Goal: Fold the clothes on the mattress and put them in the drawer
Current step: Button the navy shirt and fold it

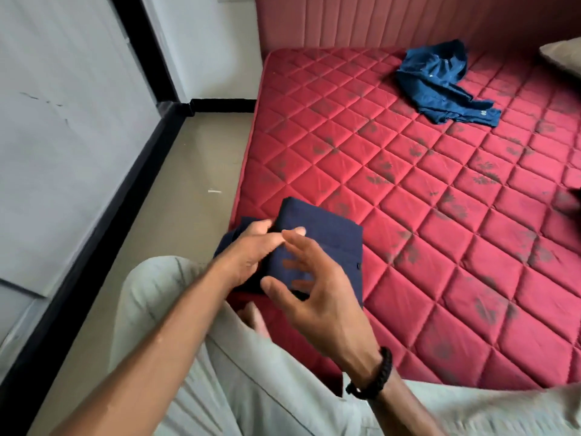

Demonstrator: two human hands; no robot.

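A navy garment [327, 228], folded into a compact rectangle, lies at the near left corner of the red quilted mattress [440, 190]. My left hand [251, 253] grips the fold's left edge, fingers curled into the cloth. Just to its right, my right hand [317, 291], with a black bracelet at the wrist, hovers over the fold with its fingers spread and relaxed; I cannot tell whether it touches the cloth. A second, lighter blue garment [446, 83] lies crumpled at the far side of the mattress near the headboard. No drawer is in view.
A padded red headboard [377, 20] runs along the back. A beige pillow [562, 58] shows at the far right. Left of the mattress is a strip of beige floor [176, 190], bounded by a white wall with black skirting [103, 221]. My legs in light trousers [239, 379] fill the foreground.
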